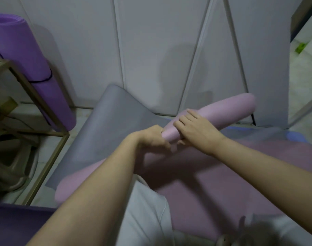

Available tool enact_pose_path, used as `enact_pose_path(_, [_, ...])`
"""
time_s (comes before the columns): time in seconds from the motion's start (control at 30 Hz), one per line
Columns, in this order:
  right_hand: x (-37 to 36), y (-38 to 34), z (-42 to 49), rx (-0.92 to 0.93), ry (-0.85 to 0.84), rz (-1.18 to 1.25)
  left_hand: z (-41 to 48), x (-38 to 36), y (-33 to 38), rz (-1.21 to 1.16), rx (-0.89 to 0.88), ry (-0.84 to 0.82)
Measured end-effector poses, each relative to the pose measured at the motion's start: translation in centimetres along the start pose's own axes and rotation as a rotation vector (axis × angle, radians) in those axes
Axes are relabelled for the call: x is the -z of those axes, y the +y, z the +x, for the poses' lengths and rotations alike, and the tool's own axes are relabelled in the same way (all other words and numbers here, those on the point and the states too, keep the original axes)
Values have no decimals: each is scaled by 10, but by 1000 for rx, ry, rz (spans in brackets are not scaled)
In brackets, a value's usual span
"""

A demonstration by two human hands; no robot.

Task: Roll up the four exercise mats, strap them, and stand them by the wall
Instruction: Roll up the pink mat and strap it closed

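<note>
At mid-frame the rolled pink mat (222,109) is gripped at its end by the left hand (151,138) and clasped from above by the right hand (196,129), while a strapped purple mat (18,50) is seen upper left.

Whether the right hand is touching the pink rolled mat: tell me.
Touching. The head view shows the right hand laid on the pink rolled mat, fingers draped over its top with no gap.
</note>
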State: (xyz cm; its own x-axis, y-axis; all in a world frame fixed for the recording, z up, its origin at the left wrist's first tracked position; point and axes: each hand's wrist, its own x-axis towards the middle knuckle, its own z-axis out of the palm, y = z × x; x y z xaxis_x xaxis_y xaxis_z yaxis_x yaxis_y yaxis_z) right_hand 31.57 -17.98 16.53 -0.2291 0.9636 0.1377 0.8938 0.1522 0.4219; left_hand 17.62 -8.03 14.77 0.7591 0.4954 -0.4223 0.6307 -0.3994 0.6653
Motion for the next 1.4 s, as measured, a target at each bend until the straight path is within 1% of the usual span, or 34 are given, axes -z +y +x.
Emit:
enact_pose_path(0.03, [3,-3,0,-16,-35,51,-3,1,-1,-10,5,-6])
enact_pose_path(0.07, [6,-5,1,-37,-65,86,-6,1,-1,7,-4,22])
enact_pose_path(0.1, [8,-5,1,-73,-117,122,-7,1,0,84,-23,90])
enact_pose_path(0.2, [6,1,7,-209,-269,172,-6,-5,9,481,-134,415])
enact_pose_path(0.27, [8,6,11,-264,-331,157,-4,-11,13,583,-205,530])
enact_pose_path(0.37, [14,15,21,-211,-368,51,1,-19,14,694,-196,650])
enact_pose_path(0.43, [20,19,26,-185,-405,42,4,-24,14,732,-165,688])
enact_pose_path(0.57, [20,18,30,-201,-493,106,6,-24,14,676,-121,601])
enact_pose_path(0.67, [19,10,27,-164,-487,72,6,-20,8,548,-91,490])
enact_pose_path(0.73, [16,6,22,-159,-434,74,7,-18,4,475,-86,416])
enact_pose_path(0.8, [9,-1,17,-130,-284,54,8,-17,0,392,-82,342])
enact_pose_path(0.9, [4,-6,11,-18,-94,-31,7,-12,-4,171,-71,168])
enact_pose_path(0.97, [2,-7,6,37,-81,6,2,-7,-6,53,-55,20])
enact_pose_path(1.03, [5,-7,1,75,-140,90,-1,-5,-6,43,-41,-73])
enact_pose_path(1.1, [5,-7,1,24,-238,123,-1,-7,-4,119,-45,-44])
enact_pose_path(1.2, [5,-8,3,-36,-394,140,-1,-15,-1,288,-86,107])
enact_pose_path(1.3, [1,-4,6,-47,-441,167,-1,-21,3,498,-122,236])
enact_pose_path(1.4, [2,6,13,-99,-505,204,0,-25,12,634,-161,386])
